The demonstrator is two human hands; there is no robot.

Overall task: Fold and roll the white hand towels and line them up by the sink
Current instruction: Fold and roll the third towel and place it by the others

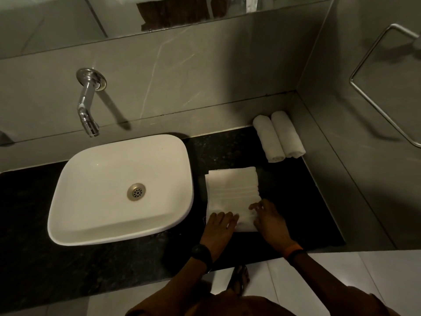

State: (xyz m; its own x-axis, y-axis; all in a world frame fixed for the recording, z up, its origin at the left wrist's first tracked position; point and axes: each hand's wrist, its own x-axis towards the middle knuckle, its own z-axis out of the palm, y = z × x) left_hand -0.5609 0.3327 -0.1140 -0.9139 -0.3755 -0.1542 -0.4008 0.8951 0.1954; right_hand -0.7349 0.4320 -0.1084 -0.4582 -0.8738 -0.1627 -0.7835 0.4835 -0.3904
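Observation:
A folded white hand towel lies as a long strip on the black counter, right of the white sink. Its near end is curled into a small roll. My left hand presses on the roll's left side and my right hand grips its right side, fingers bent over the cloth. Two rolled white towels lie side by side, touching, in the back right corner of the counter.
A chrome wall tap juts out over the sink. A metal towel ring hangs on the right wall. The grey wall ledge borders the counter on the right. A sandalled foot shows on the white floor tiles below.

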